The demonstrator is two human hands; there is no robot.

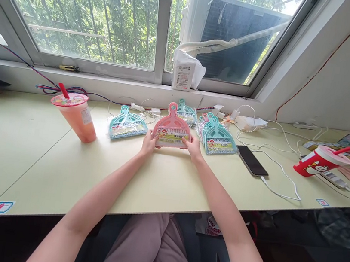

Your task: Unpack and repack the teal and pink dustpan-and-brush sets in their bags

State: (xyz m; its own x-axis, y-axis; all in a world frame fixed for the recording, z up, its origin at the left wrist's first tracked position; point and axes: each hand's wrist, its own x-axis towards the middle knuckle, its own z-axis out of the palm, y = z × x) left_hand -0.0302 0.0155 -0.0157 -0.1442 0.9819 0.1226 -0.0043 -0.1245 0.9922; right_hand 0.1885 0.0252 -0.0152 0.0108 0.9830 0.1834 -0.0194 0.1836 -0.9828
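Leafy greenery fills a wide grey-framed window behind a long pale yellow-green tabletop. On it stand two drinks, each with a red straw: one tall clear cup of pinkish-orange liquid at left, one red paper-look cup with a white lid at right. One black smartphone lies between that red cup and the middle, a white cable plugged in. One teal plastic-wrapped dustpan set lies left of centre, another teal wrapped set sits farther back, and an overlapping pile of teal and pink wrapped sets lies at right; its count cannot be told.

Both arms reach forward, converging. The left hand and right hand pinch the lower corners of one pink plastic dustpan-and-brush set, thumbs on its front, fingers mostly hidden. It is at centre, before the farther teal set, its looped handle pointing to the window, its broad edge towards the person. Its long axis runs front to back; whether it touches the tabletop cannot be told.
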